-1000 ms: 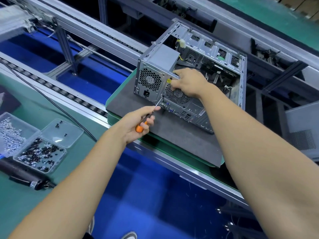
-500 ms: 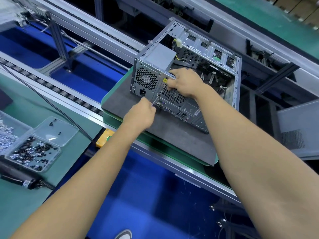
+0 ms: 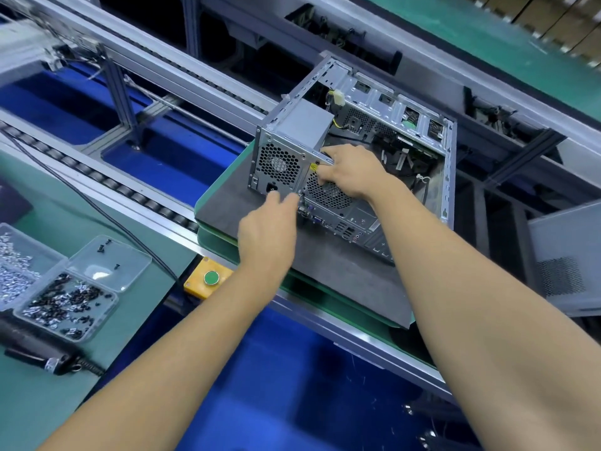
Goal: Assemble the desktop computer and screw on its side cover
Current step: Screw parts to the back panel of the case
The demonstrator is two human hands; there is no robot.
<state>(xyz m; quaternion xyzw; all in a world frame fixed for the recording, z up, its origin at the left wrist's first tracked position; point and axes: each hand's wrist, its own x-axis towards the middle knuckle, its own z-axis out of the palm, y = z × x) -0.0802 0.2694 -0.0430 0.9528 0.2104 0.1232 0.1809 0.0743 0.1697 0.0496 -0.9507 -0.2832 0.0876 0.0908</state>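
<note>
The open computer case lies on a dark mat with its side uncovered and the rear panel facing me. My right hand curls over the rear panel's upper edge, beside the power supply. My left hand is closed round a screwdriver. Only its thin tip shows, touching the rear panel just below the power supply; the handle is hidden in my fist. A grey side cover with a vent grille stands at the right edge, apart from the case.
A clear tray of dark screws and a tray of silver screws sit on the green bench at left, next to a black electric screwdriver. A yellow box with a green button is fixed below the conveyor rail.
My left hand has moved up and forward to the rear panel. The orange handle, visible a second ago, is now hidden in my fist. My right hand has stayed on the case.
</note>
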